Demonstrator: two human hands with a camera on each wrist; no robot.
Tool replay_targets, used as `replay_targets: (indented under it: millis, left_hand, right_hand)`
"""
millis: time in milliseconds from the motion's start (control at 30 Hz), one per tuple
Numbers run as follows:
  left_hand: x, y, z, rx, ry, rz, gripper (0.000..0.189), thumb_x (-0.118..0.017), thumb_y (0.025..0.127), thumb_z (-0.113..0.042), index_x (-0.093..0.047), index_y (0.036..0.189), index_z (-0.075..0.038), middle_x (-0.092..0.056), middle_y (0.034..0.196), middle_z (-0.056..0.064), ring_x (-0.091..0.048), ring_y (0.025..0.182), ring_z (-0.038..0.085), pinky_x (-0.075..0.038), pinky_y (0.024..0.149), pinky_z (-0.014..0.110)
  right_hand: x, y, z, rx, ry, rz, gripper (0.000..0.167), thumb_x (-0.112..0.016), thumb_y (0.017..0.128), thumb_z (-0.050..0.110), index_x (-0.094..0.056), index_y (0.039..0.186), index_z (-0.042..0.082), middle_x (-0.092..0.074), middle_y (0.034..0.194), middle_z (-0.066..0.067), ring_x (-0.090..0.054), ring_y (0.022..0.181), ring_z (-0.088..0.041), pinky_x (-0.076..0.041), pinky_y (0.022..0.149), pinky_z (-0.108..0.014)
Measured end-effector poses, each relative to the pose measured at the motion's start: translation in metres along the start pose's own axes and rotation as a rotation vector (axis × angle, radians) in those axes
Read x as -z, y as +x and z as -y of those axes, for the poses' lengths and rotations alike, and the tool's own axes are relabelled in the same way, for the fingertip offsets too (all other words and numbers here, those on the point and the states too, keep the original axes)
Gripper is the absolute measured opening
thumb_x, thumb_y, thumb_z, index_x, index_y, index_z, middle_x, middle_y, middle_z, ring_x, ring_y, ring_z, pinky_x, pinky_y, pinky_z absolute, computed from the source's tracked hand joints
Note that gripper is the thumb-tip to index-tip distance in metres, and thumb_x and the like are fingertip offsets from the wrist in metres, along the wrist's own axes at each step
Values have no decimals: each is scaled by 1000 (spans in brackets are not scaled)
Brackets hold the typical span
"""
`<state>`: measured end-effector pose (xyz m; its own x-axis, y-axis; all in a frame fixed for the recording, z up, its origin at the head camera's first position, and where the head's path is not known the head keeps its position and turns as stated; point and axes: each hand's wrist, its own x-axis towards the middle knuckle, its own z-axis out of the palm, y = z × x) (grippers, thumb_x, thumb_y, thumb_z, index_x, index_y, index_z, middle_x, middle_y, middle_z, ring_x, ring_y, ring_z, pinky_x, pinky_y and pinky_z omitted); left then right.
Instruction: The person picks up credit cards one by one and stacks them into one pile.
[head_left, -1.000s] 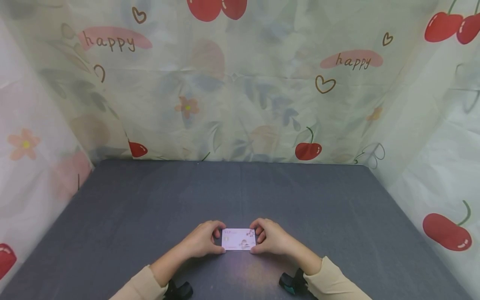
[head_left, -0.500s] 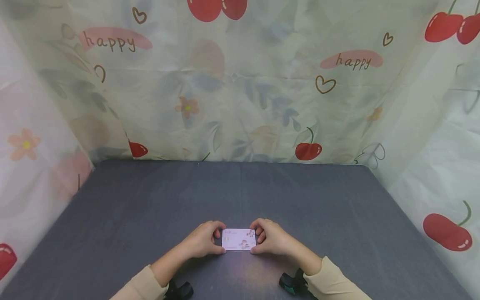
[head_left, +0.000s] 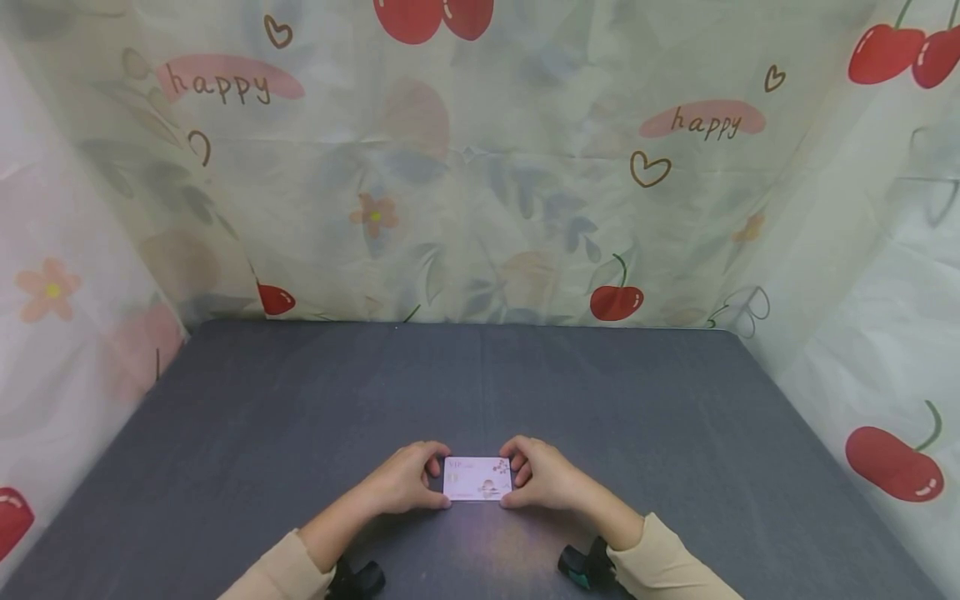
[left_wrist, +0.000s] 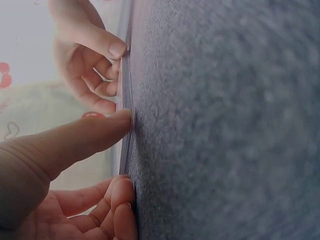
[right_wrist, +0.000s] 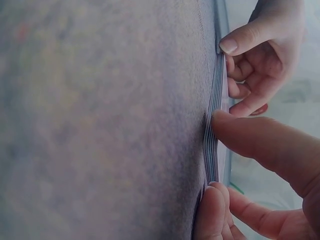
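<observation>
A stack of pale pink VIP cards [head_left: 477, 479] lies flat at the near middle of the table, its printed top showing flowers and a small figure. My left hand [head_left: 408, 479] grips its left end, thumb at the near edge and fingers at the far edge. The right end is held the same way by my right hand [head_left: 546, 477]. Seen from the side in the left wrist view, the card stack [left_wrist: 127, 85] shows several thin layers lined up. Both thumbs press on the layered edge of the stack [right_wrist: 212, 150] in the right wrist view.
A dark grey cloth-covered table [head_left: 480, 383] spreads around the hands. Behind it hangs a patterned curtain [head_left: 480, 208] with cherries and flowers, and similar cloth flanks both sides. Black wrist devices [head_left: 585, 567] sit under the sleeves.
</observation>
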<state>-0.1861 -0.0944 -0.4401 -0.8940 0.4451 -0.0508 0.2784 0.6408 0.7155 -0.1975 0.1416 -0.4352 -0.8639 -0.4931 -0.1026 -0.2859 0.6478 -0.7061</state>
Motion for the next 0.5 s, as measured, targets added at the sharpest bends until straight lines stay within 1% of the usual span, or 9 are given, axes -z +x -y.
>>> replay_targets:
  millis: [200, 300, 400, 500]
  left_hand:
    - [3, 0, 1, -11, -12, 10, 58, -81, 66, -12, -56, 115, 5, -53, 83, 4, -47, 65, 8, -37, 57, 19]
    - [6, 0, 2, -15, -17, 9, 58, -81, 67, -13, -55, 116, 5, -55, 85, 4, -49, 67, 9, -39, 59, 19]
    - [11, 0, 2, -14, -24, -4, 57, -79, 70, -16, -55, 117, 4, -56, 87, 5, -51, 70, 11, -40, 60, 19]
    - [20, 0, 0, -10, -28, -27, 55, -76, 74, -20, -54, 120, 3, -57, 89, 7, -52, 72, 11, -41, 61, 20]
  right_hand:
    - [2, 0, -1, 4, 13, 17, 52, -81, 66, 12, -55, 109, 0, -54, 89, -8, -55, 74, -11, -42, 65, -19]
    - [4, 0, -3, 8, 23, 29, 51, -80, 69, 15, -55, 111, 0, -55, 90, -9, -57, 75, -12, -44, 65, -20]
    - [9, 1, -3, 6, 25, 29, 48, -77, 73, 18, -55, 112, 1, -56, 92, -10, -58, 76, -12, -46, 66, -22]
    - [15, 3, -2, 4, 23, 9, 45, -74, 77, 22, -55, 113, 1, -57, 93, -11, -59, 76, -11, -47, 66, -23]
